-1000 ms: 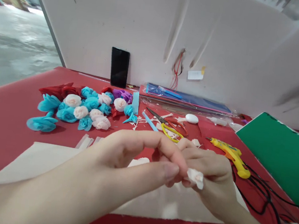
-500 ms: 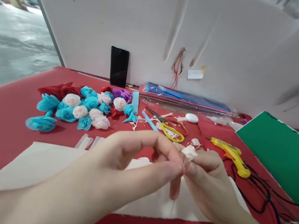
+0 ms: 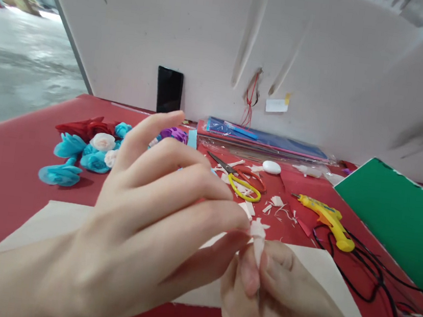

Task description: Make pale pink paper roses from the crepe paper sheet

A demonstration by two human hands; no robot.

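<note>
A small pale paper flower [image 3: 258,233], with ragged petals at its top, is held just above the white sheet. My right hand [image 3: 280,290] pinches its narrow base between thumb and fingers; a thin stem seems to run down into that hand, mostly hidden. From the left, my left hand [image 3: 157,224] reaches across with its thumb and a fingertip closed at the petals' edge. Its other fingers are loosely bent, and one points up. Beneath both hands lies a white paper sheet [image 3: 320,275] on the red table.
Blue, white, red and purple paper flowers [image 3: 68,146] lie at the left, partly covered by my left hand. Scissors [image 3: 244,188] rest among paper scraps. A yellow glue gun [image 3: 323,218] with a black cable and a green board [image 3: 397,217] are at the right. A phone [image 3: 169,89] leans on the wall.
My left hand has turned over, its back now showing and its fingers raised. My right hand has moved slightly down and left with the flower, which now shows upright from the side.
</note>
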